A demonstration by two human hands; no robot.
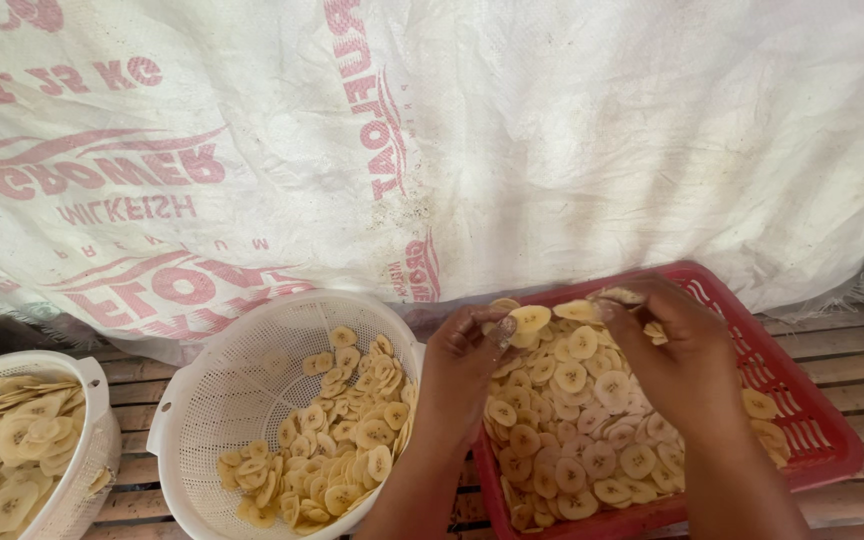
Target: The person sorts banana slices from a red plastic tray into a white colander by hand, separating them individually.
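A pale slice (530,319) is pinched by the left hand (464,360) over the red tray (802,420), while the right hand (677,355), curled, hides whatever is held; both colanders are cut off.

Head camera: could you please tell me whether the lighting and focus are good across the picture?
Head view: soft, even daylight, no hard glare; banana slices in the red tray look sharp; both hands, left and right, look slightly soft; edges bow a little.
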